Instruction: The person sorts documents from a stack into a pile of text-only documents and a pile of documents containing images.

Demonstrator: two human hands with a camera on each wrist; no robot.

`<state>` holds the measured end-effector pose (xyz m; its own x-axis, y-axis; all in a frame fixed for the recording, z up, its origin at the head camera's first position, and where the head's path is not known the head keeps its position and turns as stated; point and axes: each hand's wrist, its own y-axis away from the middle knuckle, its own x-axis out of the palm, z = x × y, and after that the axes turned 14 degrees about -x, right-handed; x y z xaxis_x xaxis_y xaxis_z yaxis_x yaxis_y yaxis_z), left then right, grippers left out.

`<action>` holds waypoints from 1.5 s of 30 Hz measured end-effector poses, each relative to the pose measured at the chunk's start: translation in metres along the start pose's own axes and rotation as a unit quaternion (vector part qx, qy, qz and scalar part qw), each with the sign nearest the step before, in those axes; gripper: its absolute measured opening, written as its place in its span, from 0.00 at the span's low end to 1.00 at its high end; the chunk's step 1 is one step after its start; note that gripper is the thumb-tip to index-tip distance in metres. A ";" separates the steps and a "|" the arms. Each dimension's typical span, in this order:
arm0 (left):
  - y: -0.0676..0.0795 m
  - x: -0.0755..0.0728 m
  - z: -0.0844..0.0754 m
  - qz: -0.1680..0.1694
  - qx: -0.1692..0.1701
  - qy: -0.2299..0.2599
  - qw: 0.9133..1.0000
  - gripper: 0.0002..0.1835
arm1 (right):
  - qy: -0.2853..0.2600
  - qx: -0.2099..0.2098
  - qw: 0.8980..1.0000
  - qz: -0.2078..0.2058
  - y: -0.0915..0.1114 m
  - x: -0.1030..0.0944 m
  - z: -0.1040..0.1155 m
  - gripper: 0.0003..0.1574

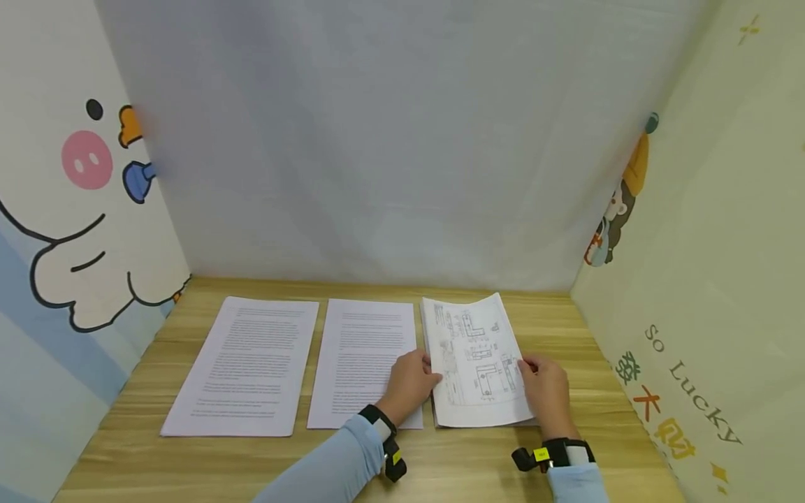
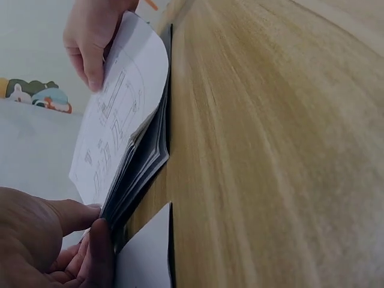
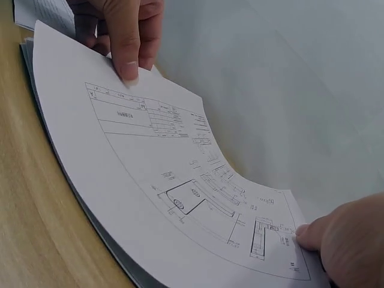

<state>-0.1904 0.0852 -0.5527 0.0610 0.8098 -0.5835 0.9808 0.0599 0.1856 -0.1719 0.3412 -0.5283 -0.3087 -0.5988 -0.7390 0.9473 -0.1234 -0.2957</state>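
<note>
Handling the drawing sheets point(image 1: 462, 412) from both sides, a person pinches their left edge between the thumb and fingers of the left hand point(image 1: 410, 382), while the right hand point(image 1: 548, 392) grips the right edge. How many sheets each grasp takes in cannot be told. The papers lie on the wooden table point(image 1: 465, 468), right of the middle text pages point(image 1: 371, 349) and the left text pages point(image 1: 245, 370); the top sheet curves and layers part along the near edge. This looks like lifting or squaring the pile; the next move likely calls for even grips that gather loose layers.
</note>
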 end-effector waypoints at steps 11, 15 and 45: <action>0.004 -0.002 -0.005 0.001 -0.017 -0.044 0.999 0.19 | 0.056 0.010 0.998 0.023 0.000 0.003 -0.005 0.18; 0.005 -0.001 -0.007 0.001 -0.011 -0.069 0.998 0.17 | 0.072 0.015 0.997 0.036 0.000 0.004 -0.007 0.18; 0.013 -0.059 0.015 -0.035 -0.015 -0.018 0.999 0.14 | -0.015 0.023 0.999 0.030 0.004 0.000 0.038 0.27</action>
<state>-0.1787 0.0294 -0.5284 0.0000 0.7819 -0.6234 0.9771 0.1328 0.1664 -0.1652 0.3107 -0.5061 -0.2483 -0.6301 -0.7358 0.9674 -0.1224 -0.2216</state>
